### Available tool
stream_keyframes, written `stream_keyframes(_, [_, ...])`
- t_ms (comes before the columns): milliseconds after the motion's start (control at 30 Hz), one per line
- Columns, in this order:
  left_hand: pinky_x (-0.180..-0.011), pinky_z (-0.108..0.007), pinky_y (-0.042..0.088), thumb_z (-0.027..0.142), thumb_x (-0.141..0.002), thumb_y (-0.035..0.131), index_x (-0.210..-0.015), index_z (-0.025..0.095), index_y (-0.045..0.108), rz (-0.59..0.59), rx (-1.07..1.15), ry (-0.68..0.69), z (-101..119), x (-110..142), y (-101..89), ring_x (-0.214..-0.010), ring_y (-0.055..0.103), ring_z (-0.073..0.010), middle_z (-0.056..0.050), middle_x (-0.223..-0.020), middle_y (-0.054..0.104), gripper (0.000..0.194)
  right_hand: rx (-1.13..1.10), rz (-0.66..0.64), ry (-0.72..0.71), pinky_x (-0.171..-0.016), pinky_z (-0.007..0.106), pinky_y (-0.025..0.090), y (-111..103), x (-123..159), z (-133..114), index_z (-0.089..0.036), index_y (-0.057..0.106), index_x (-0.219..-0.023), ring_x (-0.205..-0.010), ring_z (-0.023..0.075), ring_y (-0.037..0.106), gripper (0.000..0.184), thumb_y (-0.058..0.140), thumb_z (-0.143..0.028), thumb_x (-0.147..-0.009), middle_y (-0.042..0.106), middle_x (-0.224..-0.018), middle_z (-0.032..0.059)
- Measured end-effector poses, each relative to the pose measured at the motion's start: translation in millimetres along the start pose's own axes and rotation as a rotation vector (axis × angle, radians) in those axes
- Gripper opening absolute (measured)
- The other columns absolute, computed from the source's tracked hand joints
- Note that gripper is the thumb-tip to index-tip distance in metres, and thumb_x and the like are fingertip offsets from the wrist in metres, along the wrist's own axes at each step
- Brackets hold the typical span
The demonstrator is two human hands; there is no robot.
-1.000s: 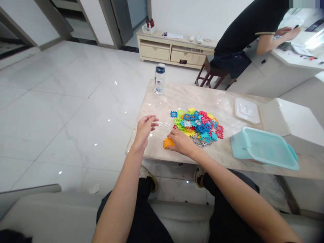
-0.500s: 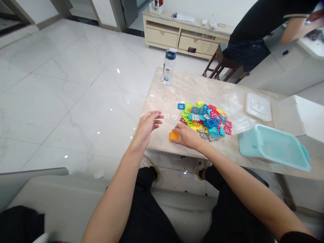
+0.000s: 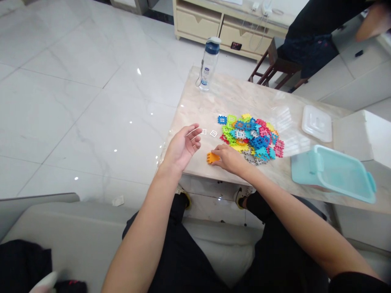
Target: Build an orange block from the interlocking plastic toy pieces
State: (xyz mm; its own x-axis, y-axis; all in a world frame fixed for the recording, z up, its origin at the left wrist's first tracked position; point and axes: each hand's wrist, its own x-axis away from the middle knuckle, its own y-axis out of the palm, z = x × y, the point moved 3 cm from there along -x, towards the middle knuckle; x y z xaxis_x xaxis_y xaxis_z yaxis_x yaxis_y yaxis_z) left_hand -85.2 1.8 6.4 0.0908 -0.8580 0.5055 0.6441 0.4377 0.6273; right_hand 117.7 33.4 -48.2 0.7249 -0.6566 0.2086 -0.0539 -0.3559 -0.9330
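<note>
An orange building block (image 3: 211, 158) with notched edges is at the table's near side, pinched in my right hand (image 3: 229, 158). My left hand (image 3: 182, 147) hovers by the table's left edge, palm turned up and inward, fingers apart and holding nothing. Just beyond its fingertips lie a small white window frame (image 3: 203, 132) and a second, tilted white window frame (image 3: 213, 133). To the right of them spreads a heap of notched building blocks (image 3: 259, 141) in blue, green, yellow, red and grey, some with window openings. A blue window block (image 3: 222, 119) sits at the heap's left end.
A water bottle (image 3: 209, 65) stands at the table's far left corner. On the right are a turquoise bin (image 3: 305, 169), a clear lid (image 3: 317, 123) and a white box (image 3: 351, 138). Another person (image 3: 314, 44) is at the upper right beside a wooden stool (image 3: 275, 65).
My left hand has turned its palm more upward. My right hand keeps hold of the orange block, which looks slightly tilted now. The camera view has shifted downward.
</note>
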Motion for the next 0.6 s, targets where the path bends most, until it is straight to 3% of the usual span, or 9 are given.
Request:
stream_keyframes(67, [-0.052,-0.017,0.045,0.015,-0.083,0.076,-0.097,0.017,0.071,-0.006,0.047,-0.055,-4.0,-3.8,1.6,-0.057,0.058,-0.0051,-0.001,-0.086,0.072,0.015,0.008,-0.007,0.009,-0.105,0.041,0.053,1.4,0.6,-0.9,-0.016,0.079,-0.13,-0.119,0.0319,0.071,0.036,0.083,-0.033,-0.098,0.076,-0.125,0.0162])
stream_keyframes(333, [-0.049,-0.016,0.042,0.012,-0.084,0.07,-0.095,0.018,0.067,0.051,0.173,-0.04,-8.2,-17.4,5.5,-0.052,0.054,-0.0043,0.002,-0.076,0.068,0.013,-0.033,-0.007,-0.002,-0.108,0.042,0.054,4.5,-0.3,0.0,-0.018,0.077,-0.136,-0.127,0.0327,0.071,0.039,0.08,-0.032,-0.1,0.077,-0.133,0.017])
stream_keyframes(600, [-0.048,-0.017,0.04,0.014,-0.082,0.072,-0.096,0.019,0.065,0.002,0.169,-0.071,-17.6,-16.4,8.8,-0.05,0.053,-0.0041,0.004,-0.072,0.066,0.016,-0.012,-0.028,-0.013,-0.103,0.039,0.054,3.8,-3.0,-1.7,-0.018,0.077,-0.131,-0.122,0.0325,0.071,0.035,0.079,-0.034,-0.101,0.078,-0.129,0.0166])
